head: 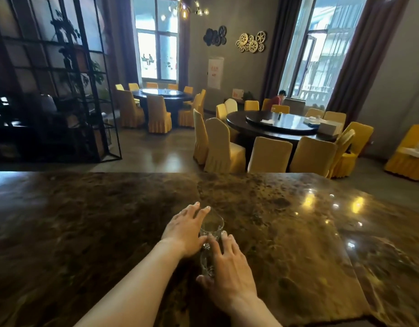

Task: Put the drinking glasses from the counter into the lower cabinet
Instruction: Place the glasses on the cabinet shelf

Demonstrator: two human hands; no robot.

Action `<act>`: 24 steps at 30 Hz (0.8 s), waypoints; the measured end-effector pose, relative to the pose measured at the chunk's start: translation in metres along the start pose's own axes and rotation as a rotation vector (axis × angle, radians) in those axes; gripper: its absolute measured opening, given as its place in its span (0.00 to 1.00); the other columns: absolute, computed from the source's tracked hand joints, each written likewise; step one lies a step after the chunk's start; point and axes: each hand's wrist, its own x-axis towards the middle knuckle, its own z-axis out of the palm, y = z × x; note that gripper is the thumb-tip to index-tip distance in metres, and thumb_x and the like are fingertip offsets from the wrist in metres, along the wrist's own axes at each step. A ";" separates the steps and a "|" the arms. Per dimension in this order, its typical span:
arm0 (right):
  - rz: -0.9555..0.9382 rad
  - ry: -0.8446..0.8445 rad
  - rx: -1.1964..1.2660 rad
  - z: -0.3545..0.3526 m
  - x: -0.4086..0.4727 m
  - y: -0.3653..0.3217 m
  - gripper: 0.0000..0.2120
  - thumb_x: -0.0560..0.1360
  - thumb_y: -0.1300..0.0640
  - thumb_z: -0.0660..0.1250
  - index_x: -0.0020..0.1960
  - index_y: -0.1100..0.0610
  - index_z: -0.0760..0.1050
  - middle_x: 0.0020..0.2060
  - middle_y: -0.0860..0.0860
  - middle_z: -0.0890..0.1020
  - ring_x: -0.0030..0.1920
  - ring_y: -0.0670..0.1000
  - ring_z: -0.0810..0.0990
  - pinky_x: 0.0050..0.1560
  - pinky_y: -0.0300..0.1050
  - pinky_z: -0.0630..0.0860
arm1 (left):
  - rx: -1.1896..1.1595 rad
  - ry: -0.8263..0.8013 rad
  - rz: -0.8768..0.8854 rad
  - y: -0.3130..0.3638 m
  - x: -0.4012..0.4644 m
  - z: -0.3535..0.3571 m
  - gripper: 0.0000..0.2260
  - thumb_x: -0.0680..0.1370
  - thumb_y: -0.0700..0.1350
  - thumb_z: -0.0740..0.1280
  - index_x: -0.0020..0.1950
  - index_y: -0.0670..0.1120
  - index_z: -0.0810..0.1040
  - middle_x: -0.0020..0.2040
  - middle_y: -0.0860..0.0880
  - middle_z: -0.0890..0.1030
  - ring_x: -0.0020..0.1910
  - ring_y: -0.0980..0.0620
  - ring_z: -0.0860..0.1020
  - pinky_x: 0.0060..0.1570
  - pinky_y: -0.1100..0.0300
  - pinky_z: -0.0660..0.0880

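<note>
Two clear drinking glasses stand close together on the brown marble counter (pixel 286 232), near its front middle. The far glass (pixel 213 224) has my left hand (pixel 183 231) wrapped around its left side, fingers at the rim and thumb near its base. The near glass (pixel 207 263) sits between the thumb and fingers of my right hand (pixel 228 267), which curls around it from the right. Both glasses rest upright on the counter. The lower cabinet is out of view.
The counter stretches wide left and right, with its right end at an angled edge (pixel 359 267). Beyond it lies a dining room with round dark tables (pixel 281 125), yellow-covered chairs (pixel 269 156) and a black metal shelf (pixel 62 90) at left. A person sits at the far table.
</note>
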 end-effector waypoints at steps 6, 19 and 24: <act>0.014 -0.071 0.045 0.016 0.012 0.011 0.45 0.74 0.47 0.73 0.79 0.44 0.46 0.81 0.54 0.52 0.79 0.57 0.51 0.74 0.54 0.64 | 0.067 -0.169 0.124 -0.005 0.043 0.028 0.44 0.74 0.47 0.73 0.78 0.64 0.47 0.82 0.48 0.48 0.80 0.44 0.49 0.75 0.45 0.57; -0.039 0.093 0.099 0.008 -0.010 0.004 0.39 0.66 0.48 0.78 0.71 0.45 0.62 0.60 0.46 0.70 0.59 0.48 0.72 0.55 0.43 0.79 | -0.056 0.012 0.073 -0.009 0.005 0.009 0.34 0.69 0.54 0.77 0.69 0.63 0.62 0.65 0.50 0.68 0.64 0.48 0.70 0.57 0.52 0.76; -0.123 0.127 0.149 -0.004 -0.052 -0.017 0.41 0.66 0.45 0.78 0.73 0.42 0.60 0.61 0.44 0.70 0.60 0.47 0.72 0.55 0.42 0.78 | -0.089 0.100 0.035 -0.012 -0.058 -0.036 0.35 0.68 0.56 0.77 0.69 0.65 0.62 0.63 0.53 0.68 0.63 0.50 0.71 0.58 0.52 0.75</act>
